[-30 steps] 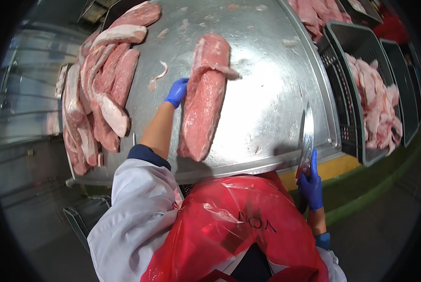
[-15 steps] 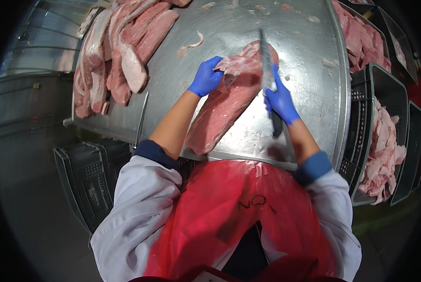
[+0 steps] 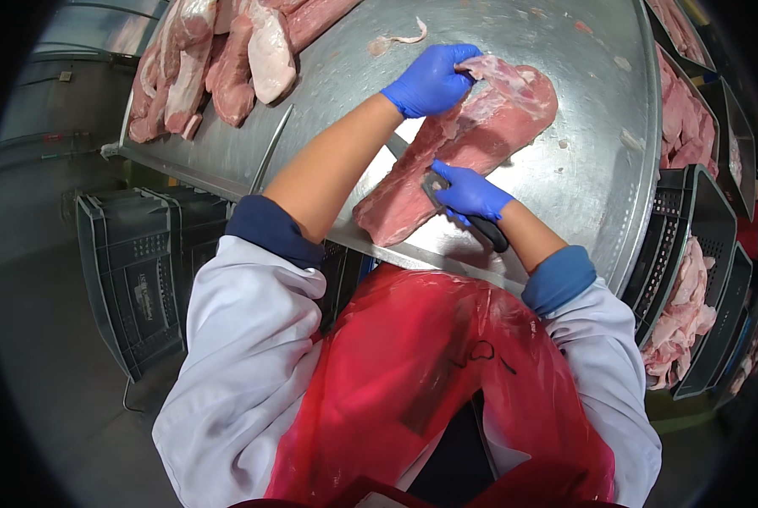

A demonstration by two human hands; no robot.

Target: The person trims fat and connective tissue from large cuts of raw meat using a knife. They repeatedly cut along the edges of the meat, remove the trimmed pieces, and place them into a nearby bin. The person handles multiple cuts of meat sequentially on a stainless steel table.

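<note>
A long pink piece of meat (image 3: 472, 148) lies slantwise on the steel table before me. My left hand (image 3: 434, 82), in a blue glove, is closed on a thin pale flap (image 3: 502, 76) at the meat's far end. Lower down, over the near half of the meat, my right hand (image 3: 472, 195), gloved in blue too, grips a knife by its black handle (image 3: 489, 234). The start of the knife's blade (image 3: 434, 186) shows beyond the fingers, pointing up and left; how far it lies on or in the meat I cannot tell.
Several cuts of meat (image 3: 226, 59) are piled at the table's (image 3: 595, 161) far left. A thin metal rod (image 3: 271, 148) rests by the left edge. Dark crates (image 3: 138, 271) stand at left; a crate of pale trimmings (image 3: 682, 313) is at right. A scrap (image 3: 409, 34) lies beyond my left hand.
My left hand has moved up and right, holding the flap. My right hand has come down and left, and the knife has swung from upright to pointing left. The view has shifted slightly.
</note>
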